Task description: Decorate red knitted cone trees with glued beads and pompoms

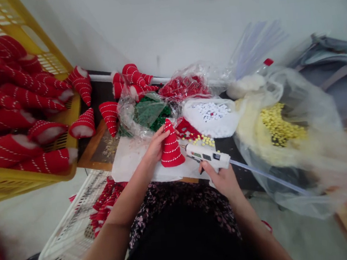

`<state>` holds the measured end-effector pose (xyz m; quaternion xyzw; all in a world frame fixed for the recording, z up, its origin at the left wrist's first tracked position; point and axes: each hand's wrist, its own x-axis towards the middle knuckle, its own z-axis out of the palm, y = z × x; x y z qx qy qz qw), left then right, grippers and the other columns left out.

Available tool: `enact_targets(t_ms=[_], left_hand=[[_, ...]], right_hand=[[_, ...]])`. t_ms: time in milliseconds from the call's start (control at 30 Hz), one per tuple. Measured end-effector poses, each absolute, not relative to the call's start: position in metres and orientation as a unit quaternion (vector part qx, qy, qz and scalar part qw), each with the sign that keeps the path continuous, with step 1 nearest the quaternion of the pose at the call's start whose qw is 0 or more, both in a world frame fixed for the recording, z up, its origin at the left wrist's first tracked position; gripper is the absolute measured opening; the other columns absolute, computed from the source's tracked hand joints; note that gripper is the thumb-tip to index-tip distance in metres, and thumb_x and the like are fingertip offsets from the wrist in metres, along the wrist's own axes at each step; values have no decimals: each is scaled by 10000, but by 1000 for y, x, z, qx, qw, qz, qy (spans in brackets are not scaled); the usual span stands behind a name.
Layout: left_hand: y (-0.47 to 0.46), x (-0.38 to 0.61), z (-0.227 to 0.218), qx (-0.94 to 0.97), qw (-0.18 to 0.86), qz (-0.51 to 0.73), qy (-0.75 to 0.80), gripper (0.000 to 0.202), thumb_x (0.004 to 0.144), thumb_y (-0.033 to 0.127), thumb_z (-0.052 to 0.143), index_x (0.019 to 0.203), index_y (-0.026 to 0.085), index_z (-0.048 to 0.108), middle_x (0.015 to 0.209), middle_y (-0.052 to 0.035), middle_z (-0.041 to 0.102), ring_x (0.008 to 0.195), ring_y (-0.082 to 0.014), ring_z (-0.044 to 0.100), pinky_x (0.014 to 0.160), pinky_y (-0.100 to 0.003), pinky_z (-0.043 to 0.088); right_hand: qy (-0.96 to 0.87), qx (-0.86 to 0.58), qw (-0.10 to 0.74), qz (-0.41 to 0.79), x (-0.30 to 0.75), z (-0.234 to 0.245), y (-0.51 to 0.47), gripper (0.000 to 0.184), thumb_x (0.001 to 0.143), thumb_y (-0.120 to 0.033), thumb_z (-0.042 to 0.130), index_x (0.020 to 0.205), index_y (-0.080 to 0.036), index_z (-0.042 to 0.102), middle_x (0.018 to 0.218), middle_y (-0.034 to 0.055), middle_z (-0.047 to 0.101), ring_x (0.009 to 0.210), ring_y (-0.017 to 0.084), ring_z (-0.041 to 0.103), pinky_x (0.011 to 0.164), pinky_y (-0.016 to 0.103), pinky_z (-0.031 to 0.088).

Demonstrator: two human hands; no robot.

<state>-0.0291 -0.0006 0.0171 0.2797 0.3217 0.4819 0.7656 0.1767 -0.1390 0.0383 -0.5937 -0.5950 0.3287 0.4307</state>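
Note:
My left hand [156, 146] is closed around a red cone hat with white stitched stripes [171, 147], holding it upright on a white sheet [129, 158] at the table's near edge. My right hand [221, 179] grips the handle of a white hot glue gun [206, 155]. Its nozzle points left at the cone's right side, almost touching it. A clear glue stick [266, 178] trails from the gun's rear toward the lower right.
A yellow crate [16, 181] at left is heaped with finished red striped cones; a few more [109, 114] lie on the table. Plastic bags hold green pieces [149, 112], red pieces [184, 87], white beads [210, 111] and yellow beads [277, 124]. A white basket [68, 229] sits below left.

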Motion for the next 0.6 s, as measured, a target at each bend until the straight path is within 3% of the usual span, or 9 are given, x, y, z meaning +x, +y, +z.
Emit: enact_targets(t_ms=[200,400,533,600], left_hand=[[-1,-28,19,288,765,480,319,531,732,291,847,1230,201,687,1071,-94,798,1034,-291,764,878,-378,602],[0,-29,16,290,761,486,316,520,724,297,859,1206,189,699,1063,-95,802,1031,-294,763,880,-382,603],[3,-31,9,293,761,495,301,542,716,325,878,1208,176,705,1018,-88,808,968,-279,772,849,-368,605],[5,-31,6,294,764,493,296,576,711,345,892,1222,165,697,993,-86,806,921,-268,773,827,-361,603]], right_hand=[[-575,-585,452,350,170,38,-140,478,992,-610,591,682,-251,654,717,76,734,729,247,697,728,361,612],[-585,-592,444,332,171,33,-140,449,993,-566,597,682,-247,648,715,80,741,715,245,708,744,370,627],[-608,-630,418,243,176,21,-143,415,968,-595,615,819,-228,737,806,108,789,800,294,760,803,413,642],[-610,-657,408,176,180,17,-147,443,958,-617,615,924,-202,768,862,137,800,822,318,771,758,416,640]])
